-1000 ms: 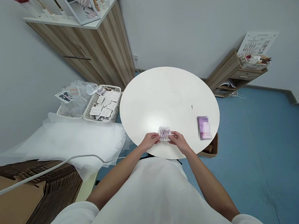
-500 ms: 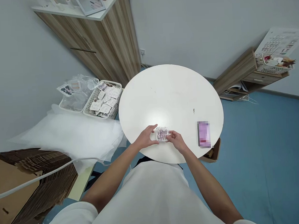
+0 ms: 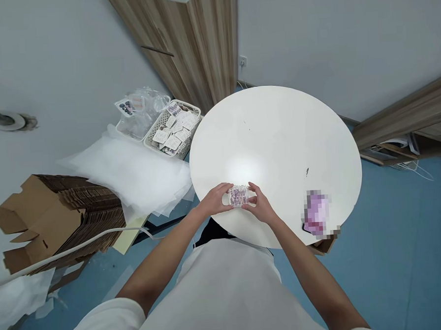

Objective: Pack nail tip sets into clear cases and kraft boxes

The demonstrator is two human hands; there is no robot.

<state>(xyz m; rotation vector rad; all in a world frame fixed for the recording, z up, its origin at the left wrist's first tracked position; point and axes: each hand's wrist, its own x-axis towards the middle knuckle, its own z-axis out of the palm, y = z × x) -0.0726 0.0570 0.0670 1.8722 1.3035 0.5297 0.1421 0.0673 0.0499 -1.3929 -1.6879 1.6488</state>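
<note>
A small clear plastic box [image 3: 238,195] with purple, shiny pieces inside is at the near edge of the round white table [image 3: 274,132]. My left hand [image 3: 214,201] grips the box's left side between thumb and forefinger. On the opposite side, my right hand [image 3: 261,204] has its thumb at the near corner and its fingers at the far one. Whether the box rests on the tabletop or is lifted slightly is hard to tell. What the pieces are is too small to make out.
A blurred pink-purple object [image 3: 316,213] lies at the table's right. To the left are a white basket [image 3: 185,148] of cards, clear plastic bags [image 3: 141,117], white sheets [image 3: 132,164] and flattened cardboard boxes [image 3: 56,218]. A wooden cabinet [image 3: 214,42] stands behind.
My view has swung left, so the table appears further right. My right hand's fingers have spread from the box's lower right corner to both ends of its right side.
</note>
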